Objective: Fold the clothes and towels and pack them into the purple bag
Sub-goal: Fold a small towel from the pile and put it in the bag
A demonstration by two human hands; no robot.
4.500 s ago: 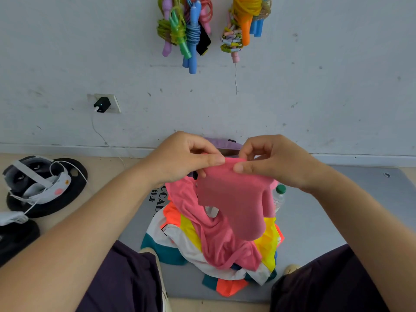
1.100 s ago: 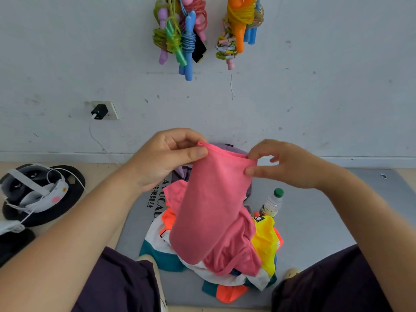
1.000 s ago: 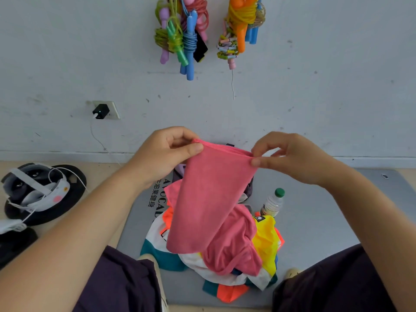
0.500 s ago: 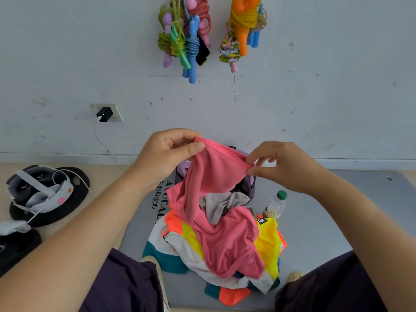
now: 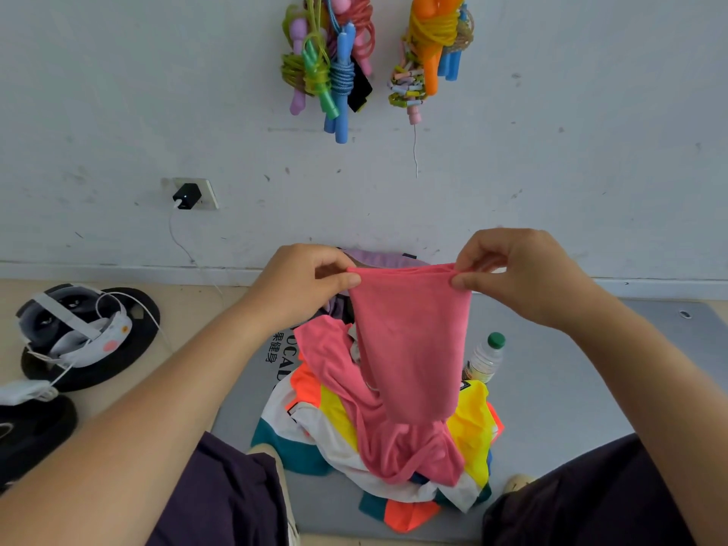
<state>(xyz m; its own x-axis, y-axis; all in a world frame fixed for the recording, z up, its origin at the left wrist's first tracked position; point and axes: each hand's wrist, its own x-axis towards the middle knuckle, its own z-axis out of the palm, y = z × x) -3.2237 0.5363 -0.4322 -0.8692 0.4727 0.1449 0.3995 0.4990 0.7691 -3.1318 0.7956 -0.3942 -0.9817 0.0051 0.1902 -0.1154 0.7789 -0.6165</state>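
Two hands hold a pink towel (image 5: 409,340) up by its top edge, which is now pulled taut and nearly level between them; half a second earlier that edge was bunched and sagging, with a grey garment showing beneath it, now hidden behind the hanging cloth. The left hand (image 5: 303,281) pinches the left corner between thumb and curled fingers (image 5: 335,266), and the right hand (image 5: 520,277) pinches the right corner the same way, so the towel hangs straight down from the fingertips. Its lower end touches the pile of clothes (image 5: 394,443) on the grey mat (image 5: 551,388), where a pink garment lies over a multicoloured one. The purple bag (image 5: 378,257) shows just behind the towel's top edge, against the wall. A water bottle (image 5: 485,358) stands just right of the towel.
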